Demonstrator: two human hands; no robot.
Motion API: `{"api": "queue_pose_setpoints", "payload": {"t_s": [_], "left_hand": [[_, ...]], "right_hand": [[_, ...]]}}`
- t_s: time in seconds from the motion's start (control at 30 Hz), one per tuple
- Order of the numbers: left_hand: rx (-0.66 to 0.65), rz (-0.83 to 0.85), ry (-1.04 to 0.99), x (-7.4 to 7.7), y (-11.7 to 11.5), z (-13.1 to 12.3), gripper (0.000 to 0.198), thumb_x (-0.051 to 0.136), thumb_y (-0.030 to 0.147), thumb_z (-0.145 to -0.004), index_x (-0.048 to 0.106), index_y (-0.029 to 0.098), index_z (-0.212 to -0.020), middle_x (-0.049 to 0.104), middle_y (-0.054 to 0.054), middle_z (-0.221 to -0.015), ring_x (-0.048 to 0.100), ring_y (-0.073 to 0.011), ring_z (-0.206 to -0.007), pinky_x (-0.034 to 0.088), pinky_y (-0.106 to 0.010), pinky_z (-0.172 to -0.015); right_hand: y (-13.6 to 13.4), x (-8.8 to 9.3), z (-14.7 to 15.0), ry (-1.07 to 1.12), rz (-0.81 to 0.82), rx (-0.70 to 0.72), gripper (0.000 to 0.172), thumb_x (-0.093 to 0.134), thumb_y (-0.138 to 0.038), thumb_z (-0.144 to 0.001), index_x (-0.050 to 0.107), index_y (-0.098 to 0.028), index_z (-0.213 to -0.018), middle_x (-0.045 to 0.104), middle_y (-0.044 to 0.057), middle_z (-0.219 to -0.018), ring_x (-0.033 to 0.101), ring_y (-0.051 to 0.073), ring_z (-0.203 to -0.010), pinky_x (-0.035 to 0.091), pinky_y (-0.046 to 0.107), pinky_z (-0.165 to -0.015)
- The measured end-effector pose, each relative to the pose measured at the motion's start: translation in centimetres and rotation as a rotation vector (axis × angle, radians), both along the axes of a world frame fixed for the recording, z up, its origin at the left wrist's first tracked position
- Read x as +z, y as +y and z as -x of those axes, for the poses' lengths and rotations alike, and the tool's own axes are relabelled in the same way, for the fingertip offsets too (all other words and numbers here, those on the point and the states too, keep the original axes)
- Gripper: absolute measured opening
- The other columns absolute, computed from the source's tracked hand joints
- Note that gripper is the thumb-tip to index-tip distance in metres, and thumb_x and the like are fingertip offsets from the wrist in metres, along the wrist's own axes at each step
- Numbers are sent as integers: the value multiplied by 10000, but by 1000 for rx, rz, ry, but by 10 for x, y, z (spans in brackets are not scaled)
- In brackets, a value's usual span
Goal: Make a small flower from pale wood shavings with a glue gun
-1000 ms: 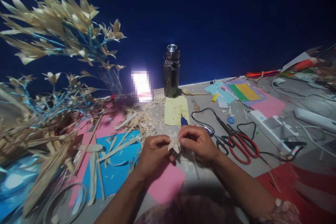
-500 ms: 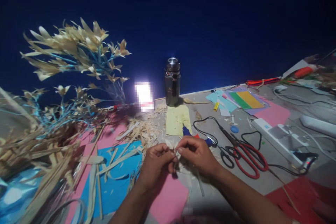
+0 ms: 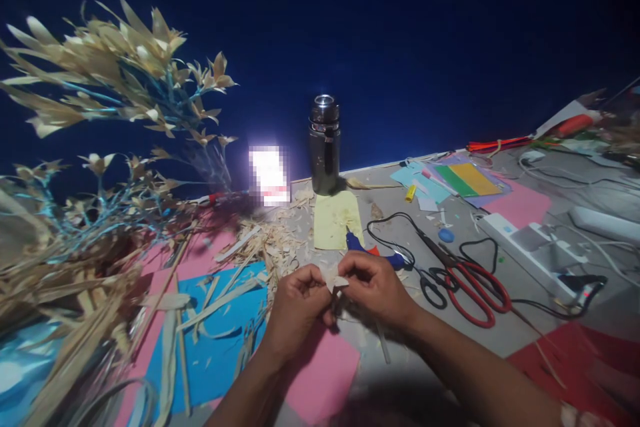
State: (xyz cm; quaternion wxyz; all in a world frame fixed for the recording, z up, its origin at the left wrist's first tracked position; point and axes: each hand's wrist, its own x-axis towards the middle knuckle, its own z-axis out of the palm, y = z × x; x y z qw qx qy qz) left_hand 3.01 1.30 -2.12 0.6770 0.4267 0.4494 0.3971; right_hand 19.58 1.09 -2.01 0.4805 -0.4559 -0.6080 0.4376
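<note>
My left hand [image 3: 296, 307] and my right hand [image 3: 374, 288] meet over the table's near middle, both pinched on a small pale dried-leaf piece [image 3: 332, 276] held between the fingertips. Below them lies a pink paper sheet [image 3: 323, 373]. Just beyond my right hand lies a blue glue gun [image 3: 373, 251] with a black cord. Red-handled scissors [image 3: 473, 283] lie to the right of my right hand. A pile of pale leaf shavings [image 3: 270, 240] sits beyond my left hand.
Branches of dried-leaf flowers on blue stems [image 3: 110, 100] fill the left side. A steel flask [image 3: 325, 145] stands at the back by a bright screen [image 3: 269, 175]. Yellow paper [image 3: 336, 219], coloured sheets [image 3: 463, 178], a white power strip [image 3: 530, 243], red paper [image 3: 575, 360] and blue paper [image 3: 220, 340] lie about.
Both hands stay pinched together on the leaf piece, turning it slightly; the pale piece shows more clearly above the fingertips now. The camera has tilted up and down.
</note>
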Motion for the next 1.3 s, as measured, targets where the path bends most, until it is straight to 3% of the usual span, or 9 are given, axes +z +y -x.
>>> {"api": "queue_pose_setpoints", "payload": {"t_s": [0.3,0.5,0.77,1.07,1.2,1.3], "left_hand": [[-72,-12,-40,-3,-3,-2,205,754,305,-767,589,185,-744,584,40,-438,539,-131,-387,468,-263,-473],[-87,-9,-27,0,-4,-1,192,733,325,-801,614,177,-775,603,19,-423,551,-134,-388,452,-254,-491],[-21,-55,-22,-7,-3,-4,230,770,352,-787,637,167,-759,603,28,-446,547,-133,-411,459,-260,-491],[13,20,-51,-10,-5,-11,212,759,333,-768,659,148,-795,661,14,-558,514,-100,-362,454,-252,-435],[108,75,-92,-11,-3,-9,209,752,323,-766,636,167,-843,668,26,-602,501,-109,-350,472,-274,-397],[199,35,-157,-9,-2,-6,224,733,371,-820,637,172,-851,667,26,-610,495,-95,-384,463,-241,-408]], "right_hand": [[-2,-4,7,211,298,-37,99,669,-253,-692,610,-173,-703,568,-31,-605,484,105,-526,380,227,-514],[2,-2,8,371,413,-45,162,716,-276,-648,595,-170,-669,587,-33,-590,483,99,-512,376,226,-512],[2,-2,12,426,401,-77,167,711,-285,-646,592,-168,-652,565,-40,-547,450,90,-494,341,217,-497],[3,-9,10,462,361,-131,185,724,-308,-685,595,-176,-678,496,-71,-512,369,73,-468,280,208,-462],[5,-8,8,498,375,-125,213,733,-333,-690,582,-184,-696,432,-100,-471,304,59,-420,224,206,-428],[5,-4,8,474,374,-119,207,731,-319,-674,580,-177,-670,437,-96,-470,327,57,-422,237,201,-428]]}}
